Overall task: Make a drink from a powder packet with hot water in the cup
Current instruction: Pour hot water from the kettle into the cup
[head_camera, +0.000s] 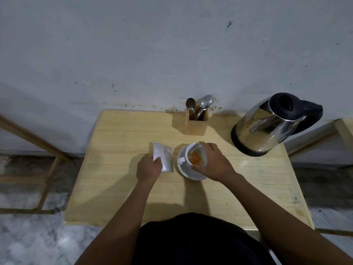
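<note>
Both arms extended forward; left hand (149, 167) fingers pinched, right hand (214, 162) fingers curled, spread.

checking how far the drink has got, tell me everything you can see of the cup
The cup is white, ceramic by its look, and stands upright on a white saucer near the middle of the wooden table. Its handle points left, toward the packet. Orange powder or liquid lies at the bottom; which one is unclear. The right hand grips the rim from above, thumb on the near edge and fingers on the far edge.

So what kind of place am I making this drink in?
Probably a plain home tea corner: a small wooden table against a scuffed wall, with an electric kettle and a wooden cutlery holder.
</note>
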{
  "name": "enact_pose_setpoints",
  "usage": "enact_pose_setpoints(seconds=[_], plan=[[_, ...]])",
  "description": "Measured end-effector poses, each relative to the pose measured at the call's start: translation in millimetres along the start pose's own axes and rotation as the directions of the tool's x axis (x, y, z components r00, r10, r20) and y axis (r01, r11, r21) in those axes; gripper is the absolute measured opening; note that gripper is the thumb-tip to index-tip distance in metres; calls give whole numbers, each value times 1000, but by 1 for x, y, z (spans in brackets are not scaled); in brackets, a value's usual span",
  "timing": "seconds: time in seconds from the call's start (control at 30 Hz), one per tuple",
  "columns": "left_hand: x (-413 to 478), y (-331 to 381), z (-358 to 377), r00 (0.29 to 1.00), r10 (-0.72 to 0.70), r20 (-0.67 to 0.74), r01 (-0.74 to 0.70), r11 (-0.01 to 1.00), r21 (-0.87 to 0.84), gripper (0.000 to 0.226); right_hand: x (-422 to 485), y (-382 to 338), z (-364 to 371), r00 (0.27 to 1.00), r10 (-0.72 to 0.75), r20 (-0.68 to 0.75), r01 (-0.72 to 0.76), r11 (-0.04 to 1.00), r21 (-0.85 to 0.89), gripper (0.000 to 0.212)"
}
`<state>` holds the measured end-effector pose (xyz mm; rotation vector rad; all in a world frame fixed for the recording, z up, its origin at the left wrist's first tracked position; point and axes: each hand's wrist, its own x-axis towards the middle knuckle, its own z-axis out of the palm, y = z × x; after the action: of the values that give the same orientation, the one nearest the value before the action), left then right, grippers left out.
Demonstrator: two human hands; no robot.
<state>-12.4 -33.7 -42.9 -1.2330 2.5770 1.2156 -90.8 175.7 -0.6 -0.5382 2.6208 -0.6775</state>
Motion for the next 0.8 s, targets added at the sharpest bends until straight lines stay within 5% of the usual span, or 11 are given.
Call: enact_pose_setpoints(seconds=[0.07,0.17,0.27,0.5,0.63,0.8], plan=[[-3,-1,6,993,66,-96,-41,971,236,40,0,-1,-2,1000,8,-1,-8,1000,-2,87],[-6,-5,11,956,290,48,-276,831,483,54,0,0,-3,1000,10,-13,-9,1000,9,86],[-3,-17,19,898,354,261,-439,750,494,48,0,0,-2,1000,7,-22,-7,1000,12,83],[-1,-19,18,886,373,274,-463,736,494,42,-3,-1,3,999,24,-42,-24,1000,12,80],[-3,-10,17,882,445,158,-469,787,401,36,-2,0,2,999,28,-35,-28,1000,-9,84],[-23,27,18,890,421,174,-418,907,-53,32,-9,8,-8,994,39,-99,-32,997,72,76]])
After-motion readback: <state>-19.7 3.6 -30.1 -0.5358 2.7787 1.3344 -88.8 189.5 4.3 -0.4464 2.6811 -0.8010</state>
